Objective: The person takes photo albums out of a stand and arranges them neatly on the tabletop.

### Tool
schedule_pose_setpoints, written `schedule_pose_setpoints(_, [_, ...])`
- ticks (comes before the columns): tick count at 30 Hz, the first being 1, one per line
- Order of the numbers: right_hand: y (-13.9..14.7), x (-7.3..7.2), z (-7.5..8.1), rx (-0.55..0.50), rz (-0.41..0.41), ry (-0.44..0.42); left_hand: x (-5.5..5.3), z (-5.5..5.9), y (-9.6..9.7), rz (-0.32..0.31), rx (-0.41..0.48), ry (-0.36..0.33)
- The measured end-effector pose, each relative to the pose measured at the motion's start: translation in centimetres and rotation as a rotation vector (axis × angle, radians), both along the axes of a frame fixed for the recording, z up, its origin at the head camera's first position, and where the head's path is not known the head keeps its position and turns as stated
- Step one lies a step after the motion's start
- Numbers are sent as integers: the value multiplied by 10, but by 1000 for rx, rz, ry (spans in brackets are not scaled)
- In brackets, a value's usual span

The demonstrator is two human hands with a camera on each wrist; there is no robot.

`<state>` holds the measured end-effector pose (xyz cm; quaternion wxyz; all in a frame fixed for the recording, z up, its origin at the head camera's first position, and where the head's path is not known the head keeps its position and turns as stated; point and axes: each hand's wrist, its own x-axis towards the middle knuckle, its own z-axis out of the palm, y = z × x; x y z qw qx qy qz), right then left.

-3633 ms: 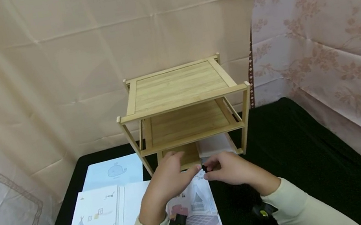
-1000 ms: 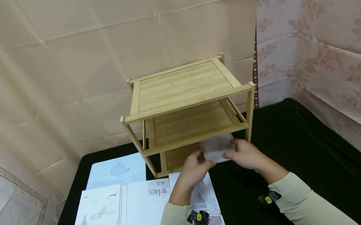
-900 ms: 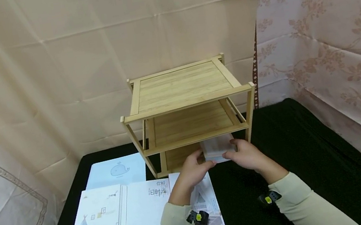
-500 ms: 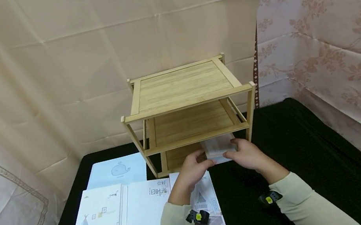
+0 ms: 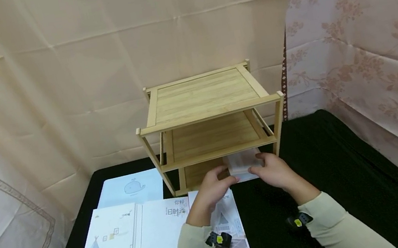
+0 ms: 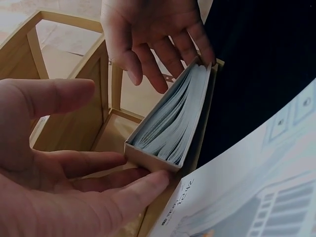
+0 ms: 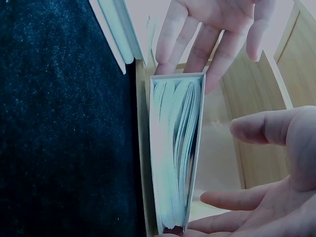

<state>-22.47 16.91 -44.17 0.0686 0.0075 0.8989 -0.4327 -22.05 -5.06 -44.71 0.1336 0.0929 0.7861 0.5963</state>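
A thick pale album (image 5: 244, 161) lies at the right of the bottom tier of a wooden shelf (image 5: 203, 93). Its box-like cover and wavy, fanned pages show in the left wrist view. My left hand (image 5: 211, 188) is at the album's left side, fingers extended and touching the end of its cover (image 6: 153, 157). On the opposite side is my right hand (image 5: 276, 172), thumb apart and lower fingers reaching to the album's near end (image 7: 170, 224) in the right wrist view. Neither hand is curled round it. The middle tier hides the album's back.
On the black cloth (image 5: 333, 171), left and front of the shelf, lie an illustrated white book (image 5: 104, 245), a white book with large characters (image 5: 158, 236), a partly covered illustrated book (image 5: 232, 219) and a light blue whale cover (image 5: 131, 189). Curtains (image 5: 174, 23) hang behind.
Since the earliest frame, my hands have parted and come down from above the bottom tier's front to the album's two sides. Over the last second they have stayed nearly still; the view shifts slightly.
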Motion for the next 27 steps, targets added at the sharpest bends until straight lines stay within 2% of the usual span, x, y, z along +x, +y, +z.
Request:
schedule_pose_setpoints(5, [3, 2, 2, -16, -4, 13, 0, 2, 0, 35, 19, -12])
schedule_pose_setpoints(11, [10, 6, 1, -27, -39, 9, -1, 1, 5, 44, 79, -40])
schedule_pose_setpoints(17, [13, 4, 1, -31, -56, 8, -2, 1, 1, 127, 124, -83])
schedule_pose_setpoints(20, [13, 2, 1, -32, -57, 20, -3, 1, -2, 153, 142, -73])
schedule_pose_setpoints(27, [9, -2, 1, -107, -34, 0, -3, 1, -10, 185, 106, -27])
